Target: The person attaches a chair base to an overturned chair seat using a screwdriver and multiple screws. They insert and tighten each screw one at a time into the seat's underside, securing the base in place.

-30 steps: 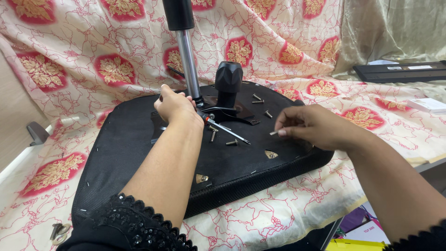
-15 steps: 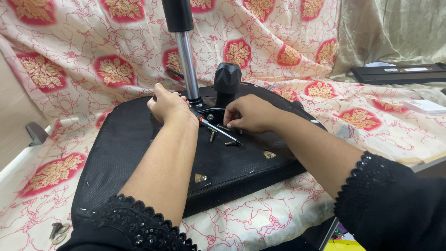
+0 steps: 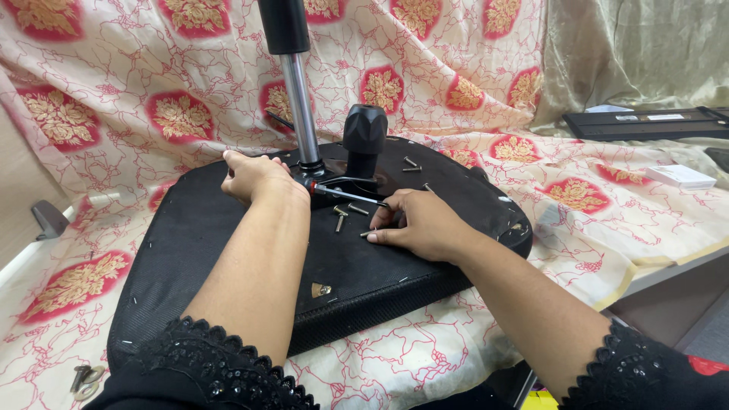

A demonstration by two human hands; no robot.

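- Lying upside down on the flowered cloth [image 3: 623,220], the black chair seat [image 3: 228,273] has loose bolts [image 3: 340,219] near its metal post [image 3: 300,114].
- Right hand [image 3: 421,224] pinches a small bolt; lifting it straight avoids scattering others.
- Left hand [image 3: 254,176] rests curled beside the post, grasping nothing visible; press there to steady the seat.

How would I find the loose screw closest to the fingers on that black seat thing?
Find the black seat bottom lying on the flowered cloth, with a shiny metal pole rising from it. Just in front of the pole's base lies a short screw, left of the right hand. Other screws lie farther back.
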